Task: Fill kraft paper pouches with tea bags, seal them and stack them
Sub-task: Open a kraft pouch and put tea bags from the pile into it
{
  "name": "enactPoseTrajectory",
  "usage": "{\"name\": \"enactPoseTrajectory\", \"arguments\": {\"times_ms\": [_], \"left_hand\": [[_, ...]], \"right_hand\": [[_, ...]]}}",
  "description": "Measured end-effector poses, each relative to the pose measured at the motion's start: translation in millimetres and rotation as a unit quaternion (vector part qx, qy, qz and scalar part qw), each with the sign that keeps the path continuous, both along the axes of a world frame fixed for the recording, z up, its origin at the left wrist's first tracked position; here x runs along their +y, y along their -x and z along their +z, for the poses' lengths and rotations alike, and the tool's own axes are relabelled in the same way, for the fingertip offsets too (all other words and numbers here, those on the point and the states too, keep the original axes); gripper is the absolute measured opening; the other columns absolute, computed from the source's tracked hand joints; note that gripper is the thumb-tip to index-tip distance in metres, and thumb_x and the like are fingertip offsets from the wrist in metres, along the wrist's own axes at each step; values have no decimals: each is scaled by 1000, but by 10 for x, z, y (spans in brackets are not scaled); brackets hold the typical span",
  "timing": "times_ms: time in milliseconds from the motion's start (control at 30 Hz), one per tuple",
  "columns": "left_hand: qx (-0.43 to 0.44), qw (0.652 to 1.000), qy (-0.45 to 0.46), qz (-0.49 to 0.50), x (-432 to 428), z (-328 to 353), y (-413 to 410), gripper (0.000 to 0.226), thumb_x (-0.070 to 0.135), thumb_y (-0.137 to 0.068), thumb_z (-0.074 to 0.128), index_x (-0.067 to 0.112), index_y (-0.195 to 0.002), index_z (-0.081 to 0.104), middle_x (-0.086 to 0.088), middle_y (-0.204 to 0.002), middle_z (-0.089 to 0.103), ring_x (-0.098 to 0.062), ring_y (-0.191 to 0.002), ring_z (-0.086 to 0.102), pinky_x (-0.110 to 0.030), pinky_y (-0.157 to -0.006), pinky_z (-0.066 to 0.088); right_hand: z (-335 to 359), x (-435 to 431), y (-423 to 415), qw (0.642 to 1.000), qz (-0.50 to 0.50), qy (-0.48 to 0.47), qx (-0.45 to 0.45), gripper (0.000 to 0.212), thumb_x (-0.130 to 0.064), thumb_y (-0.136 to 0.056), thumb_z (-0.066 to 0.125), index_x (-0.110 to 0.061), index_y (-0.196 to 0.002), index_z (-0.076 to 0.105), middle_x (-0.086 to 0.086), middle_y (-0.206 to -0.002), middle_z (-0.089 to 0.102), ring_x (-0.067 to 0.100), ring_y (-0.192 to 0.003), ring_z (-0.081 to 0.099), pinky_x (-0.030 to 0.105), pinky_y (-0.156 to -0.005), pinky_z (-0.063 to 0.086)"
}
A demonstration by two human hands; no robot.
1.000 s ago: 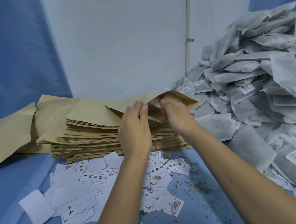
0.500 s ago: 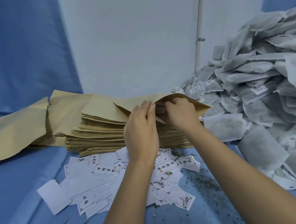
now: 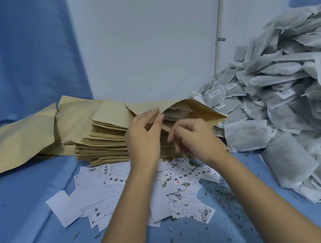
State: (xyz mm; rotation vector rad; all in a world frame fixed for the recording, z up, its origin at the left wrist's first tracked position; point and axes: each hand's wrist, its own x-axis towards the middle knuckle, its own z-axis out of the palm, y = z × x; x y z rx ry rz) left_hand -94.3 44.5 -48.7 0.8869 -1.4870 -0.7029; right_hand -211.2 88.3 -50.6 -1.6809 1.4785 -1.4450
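A thick stack of kraft paper pouches [image 3: 104,144] lies in the middle of the blue table. The top pouch [image 3: 193,108] is lifted and its mouth gapes toward me. My left hand [image 3: 143,136] pinches the upper edge of that pouch between thumb and fingers. Just in front of the mouth, my right hand [image 3: 195,137] is blurred, its fingers loosely curled with nothing seen in them. A big heap of grey tea bags [image 3: 289,98] with white labels fills the right side.
Loose white printed labels [image 3: 136,189] lie scattered in front of the stack, with tea crumbs [image 3: 218,193] on the blue cloth. More kraft sheets [image 3: 18,138] spread out at the left. A white wall panel [image 3: 146,36] stands behind.
My right hand has come out of the pouch mouth and moved back toward me. My left hand still holds the upper edge, and the pouch mouth stands wider.
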Motion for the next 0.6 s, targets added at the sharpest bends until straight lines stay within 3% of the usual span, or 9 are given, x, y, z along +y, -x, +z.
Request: {"name": "enactPoseTrajectory", "arguments": {"times_ms": [67, 133, 200, 267, 400, 500, 600], "left_hand": [[29, 999, -27, -14, -8, -19, -55, 23, 20, -85, 68, 25, -108, 69, 17, -104, 65, 2, -97, 59, -15, -92, 45], [67, 996, -56, -36, -16, -65, -109, 20, 13, -86, 66, 30, -97, 68, 16, -105, 67, 0, -101, 61, -26, -97, 47], [104, 990, -77, -63, -17, -115, -156, 23, 7, -87, 63, 29, -91, 67, 9, -111, 67, -1, -103, 62, -32, -99, 48], [122, 986, -83, -77, -20, -143, -177, 21, 6, -88, 62, 26, -91, 68, 6, -113, 67, -2, -104, 62, -35, -99, 48], [136, 986, -75, -64, -32, -120, -172, 23, 7, -89, 60, 29, -91, 68, 5, -111, 67, -8, -106, 62, -36, -98, 49], [139, 986, -74, -61, -31, -117, -166, 24, 7, -90, 59, 29, -90, 68, 4, -110, 67, -8, -104, 62, -36, -95, 51], [137, 986, -71, -60, -31, -131, -169, 24, 7, -91, 59, 30, -89, 68, 4, -108, 67, -8, -102, 63, -36, -95, 51]], "right_hand": [[-64, 26, 27, 990, 59, -100, 81, 20, -16, -82, 51, -17, -71, 68, 5, -57, 66, 16, -44, 57, 19, -40, 37], [-120, 14, 55, 963, 58, -160, 207, 16, -15, -85, 56, -15, -79, 72, 3, -71, 72, 15, -62, 66, 21, -51, 49], [-174, -12, 96, 916, 21, -198, 348, 15, -22, -85, 61, -14, -91, 72, 1, -90, 72, 18, -84, 66, 28, -70, 54], [-191, -13, 142, 868, -18, -253, 427, 27, -34, -83, 66, -11, -97, 68, 2, -96, 68, 21, -87, 62, 30, -70, 50], [-201, -3, 166, 822, -22, -338, 457, 44, -50, -77, 71, -10, -71, 54, -1, -66, 50, 15, -60, 45, 25, -51, 34], [-206, 1, 131, 814, -45, -352, 460, 50, -53, -76, 71, -14, -64, 42, -2, -63, 42, 14, -55, 38, 26, -50, 30], [-187, -3, 103, 820, -62, -361, 439, 50, -48, -76, 74, -13, -61, 41, -2, -60, 41, 14, -54, 38, 25, -48, 30]]}}
